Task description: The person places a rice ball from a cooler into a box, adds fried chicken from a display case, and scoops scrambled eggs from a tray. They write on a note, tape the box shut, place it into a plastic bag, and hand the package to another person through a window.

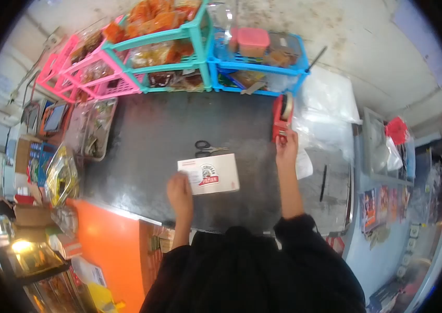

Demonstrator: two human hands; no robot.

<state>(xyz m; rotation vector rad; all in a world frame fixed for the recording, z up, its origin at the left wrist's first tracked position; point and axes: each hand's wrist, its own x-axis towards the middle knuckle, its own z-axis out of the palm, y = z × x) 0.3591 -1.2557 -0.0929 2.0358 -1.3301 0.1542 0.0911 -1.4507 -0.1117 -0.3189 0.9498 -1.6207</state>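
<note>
A white cardboard box [224,175] with a red and black printed logo lies flat on the dark table. At its left edge is my left hand [180,194], fingers curled together; whatever they hold, if anything, is hidden. A pale slip or label [192,176] shows on the box beside those fingers. My right hand [287,147] reaches forward to the near end of a red tape dispenser [282,122], its fingertips pinched at the cutting end where the tape [287,106] comes off. Black-handled scissors [209,149] rest just beyond the box.
Pink, turquoise [200,47] and blue racks [257,65] of packaged goods line the back of the table [148,130]. Clear plastic bags [328,104] and a black pen [323,182] lie at the right. A plastic tray [101,128] stands at the left.
</note>
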